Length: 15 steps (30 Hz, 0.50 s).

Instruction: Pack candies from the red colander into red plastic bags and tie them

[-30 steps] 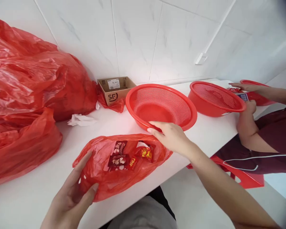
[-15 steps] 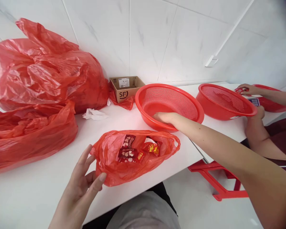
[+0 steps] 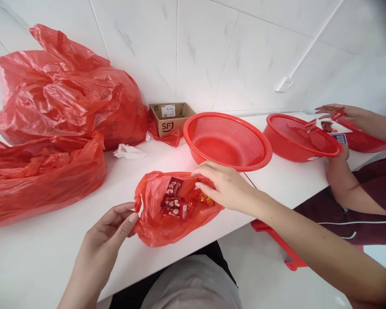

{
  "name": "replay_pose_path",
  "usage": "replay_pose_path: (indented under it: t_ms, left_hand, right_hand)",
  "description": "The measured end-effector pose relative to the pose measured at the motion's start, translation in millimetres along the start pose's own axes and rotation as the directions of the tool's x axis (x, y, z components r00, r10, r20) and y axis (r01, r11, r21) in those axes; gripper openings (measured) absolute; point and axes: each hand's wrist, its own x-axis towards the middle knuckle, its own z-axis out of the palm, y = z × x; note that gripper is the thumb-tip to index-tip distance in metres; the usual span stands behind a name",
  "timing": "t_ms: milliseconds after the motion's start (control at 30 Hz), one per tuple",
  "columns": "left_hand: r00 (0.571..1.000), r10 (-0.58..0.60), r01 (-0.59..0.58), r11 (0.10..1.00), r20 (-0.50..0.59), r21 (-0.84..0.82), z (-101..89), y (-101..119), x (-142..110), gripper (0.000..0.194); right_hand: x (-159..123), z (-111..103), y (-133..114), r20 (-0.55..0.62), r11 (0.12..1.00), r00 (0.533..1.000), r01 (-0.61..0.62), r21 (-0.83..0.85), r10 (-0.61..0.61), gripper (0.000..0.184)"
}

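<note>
A small red plastic bag lies open on the white counter in front of me, with several red candy packets inside. My left hand pinches the bag's left rim. My right hand reaches into the bag's mouth from the right, fingers curled over the packets and the bag's edge. Just behind the bag sits a red mesh basket.
Big stuffed red bags fill the left side. A small cardboard box and crumpled tissue sit by the wall. Another person's hands work at a second red basket on the right; a red stool is below.
My right hand has left the red mesh basket and come back into the small bag. My left hand has closed on the bag's rim.
</note>
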Motion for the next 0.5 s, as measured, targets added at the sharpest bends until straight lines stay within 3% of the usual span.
replay_pose_path:
  t_ms: [100,233,300,400,500]
  left_hand:
    - [0.998,0.045,-0.044,0.999,-0.046,0.016,-6.6,2,-1,0.034]
    - [0.995,0.056,-0.056,0.998,-0.084,0.005,-12.1,4,-4,0.034]
    - [0.995,0.049,-0.050,0.999,-0.086,-0.006,-9.4,3,-7,0.035]
    - [0.998,0.053,-0.054,0.998,-0.023,-0.045,-3.5,6,-10,0.032]
    - [0.992,0.112,-0.108,0.992,0.057,-0.059,-7.2,24,-4,0.027]
  right_hand:
    - [-23,-1,10,-0.123,0.989,0.992,-0.035,-0.145,0.017,0.020]
    - [-51,-5,32,-0.191,0.940,0.961,-0.242,-0.240,0.199,0.021]
    - [-61,-3,41,-0.154,0.892,0.930,-0.365,-0.266,0.335,0.027]
    - [-70,-5,47,0.014,0.863,0.876,-0.471,-0.181,0.481,0.033]
    - [-69,-30,42,0.122,0.895,0.895,-0.439,0.080,0.428,0.025]
